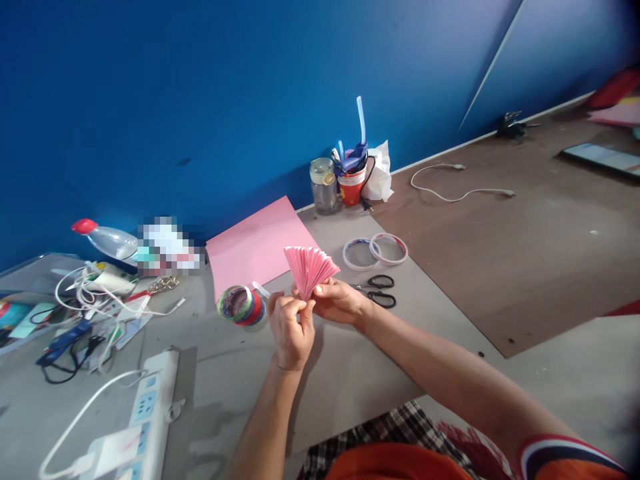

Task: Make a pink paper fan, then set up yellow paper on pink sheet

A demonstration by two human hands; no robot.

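Observation:
A pink pleated paper fan (pixel 309 270) stands upright between my hands, its folds spread at the top and gathered at the bottom. My left hand (pixel 291 327) is closed, with thumb and fingers pinching the narrow lower end. On the fan's right side, my right hand (pixel 337 300) grips the folds near the base between thumb and fingers. Just beyond my right hand lie black-handled scissors (pixel 381 291), their blades partly hidden behind it. To the left of my left hand sits a stack of coloured tape rolls (pixel 241 305). A flat pink paper sheet (pixel 260 243) lies behind the fan.
Two tape rings (pixel 389 248) overlap beyond the scissors. By the blue wall stand a glass jar (pixel 324 190) and a red paper cup (pixel 351 189) holding tools. Tangled cables (pixel 100 293), a plastic bottle (pixel 113 241) and a power strip (pixel 150 400) occupy the left side.

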